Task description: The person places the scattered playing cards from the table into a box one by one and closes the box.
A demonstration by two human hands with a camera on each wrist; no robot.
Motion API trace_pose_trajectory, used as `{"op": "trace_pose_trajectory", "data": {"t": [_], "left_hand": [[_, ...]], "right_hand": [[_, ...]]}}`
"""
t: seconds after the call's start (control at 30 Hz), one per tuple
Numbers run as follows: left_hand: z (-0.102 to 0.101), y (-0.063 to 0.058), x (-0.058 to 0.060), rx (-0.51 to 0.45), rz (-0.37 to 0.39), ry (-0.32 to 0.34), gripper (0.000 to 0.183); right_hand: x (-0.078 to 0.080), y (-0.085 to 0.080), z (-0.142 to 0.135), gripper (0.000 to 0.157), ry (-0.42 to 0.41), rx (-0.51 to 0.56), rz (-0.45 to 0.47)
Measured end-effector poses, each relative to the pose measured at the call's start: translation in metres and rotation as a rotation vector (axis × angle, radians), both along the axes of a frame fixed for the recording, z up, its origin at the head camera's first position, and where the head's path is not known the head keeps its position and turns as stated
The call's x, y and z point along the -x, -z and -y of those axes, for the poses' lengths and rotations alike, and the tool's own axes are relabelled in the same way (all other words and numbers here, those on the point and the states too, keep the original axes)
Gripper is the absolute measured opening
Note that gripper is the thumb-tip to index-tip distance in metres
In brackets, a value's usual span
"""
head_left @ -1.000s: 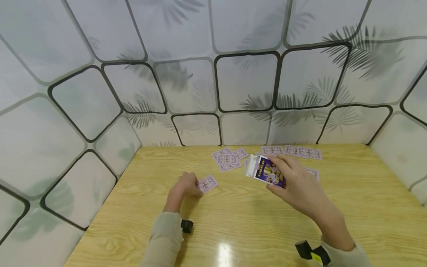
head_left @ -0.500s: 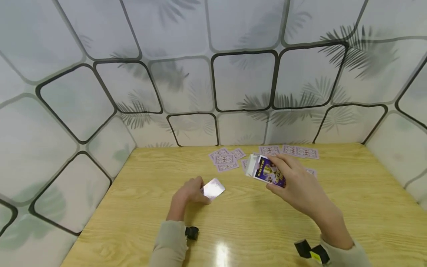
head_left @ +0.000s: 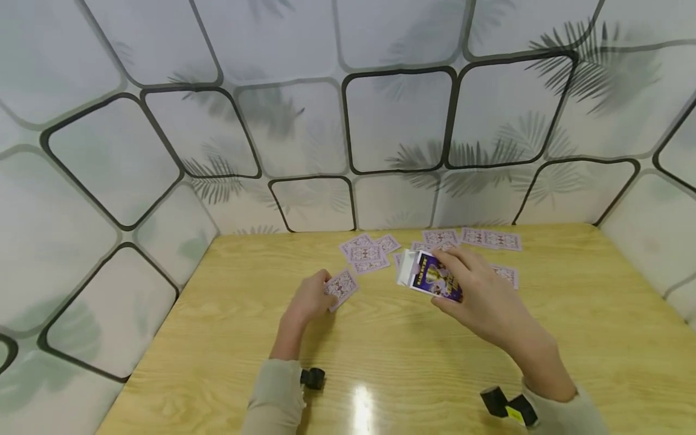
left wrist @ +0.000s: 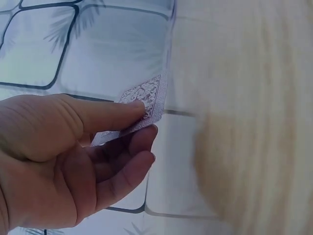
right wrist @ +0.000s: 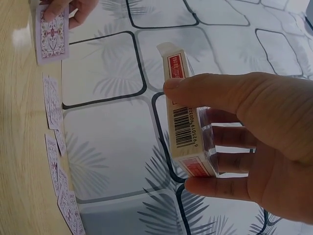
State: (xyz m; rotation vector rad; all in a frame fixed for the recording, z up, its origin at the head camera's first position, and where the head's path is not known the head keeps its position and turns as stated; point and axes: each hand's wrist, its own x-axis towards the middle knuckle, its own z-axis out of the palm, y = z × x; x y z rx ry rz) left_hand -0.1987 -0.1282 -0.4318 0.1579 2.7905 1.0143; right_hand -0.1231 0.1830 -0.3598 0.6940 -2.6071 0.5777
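My left hand (head_left: 310, 297) pinches a playing card (head_left: 342, 289) between thumb and fingers, its patterned pinkish back facing up. In the left wrist view the thumb lies on the card (left wrist: 142, 100) and the fingertips are under it. My right hand (head_left: 486, 302) grips a playing card box (head_left: 437, 278), purple with a gold cup printed on it, tilted with its flap end toward the left. The right wrist view shows the thumb on the barcode side of that box (right wrist: 183, 122) and the fingers around the other side. The box's inside is hidden.
Face-down cards lie toward the back of the wooden table (head_left: 370, 344): a left cluster (head_left: 365, 254), a middle cluster (head_left: 440, 237) partly behind the box, and a back-right row (head_left: 492, 239). Another card (head_left: 505, 276) shows beyond the right hand. A patterned cloth wall (head_left: 399, 121) stands behind.
The left hand has moved slightly right with its card, which tilted, flashed with glare, and now shows its back again. The right hand still holds the box in nearly the same place.
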Motion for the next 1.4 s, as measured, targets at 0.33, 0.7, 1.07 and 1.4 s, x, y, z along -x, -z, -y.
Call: {"op": "trace_pose_trajectory", "data": {"t": [0.33, 0.7, 1.07, 1.4], "left_hand": [[0.003, -0.043, -0.013, -0.179, -0.17, -0.038, 0.038], [-0.011, -0.08, -0.04, -0.323, -0.457, 0.049, 0.038], [-0.03, -0.095, -0.064, -0.458, -0.513, 0.152, 0.035], [-0.04, -0.094, -0.07, -0.539, -0.593, 0.173, 0.035]], "right_hand": [[-0.003, -0.003, 0.004, 0.073, -0.014, -0.004, -0.01], [-0.009, -0.007, 0.007, 0.074, -0.038, 0.002, -0.043], [-0.013, -0.013, 0.009, 0.076, -0.066, 0.008, -0.1], [-0.016, -0.015, 0.008, 0.076, -0.055, 0.013, -0.087]]}}
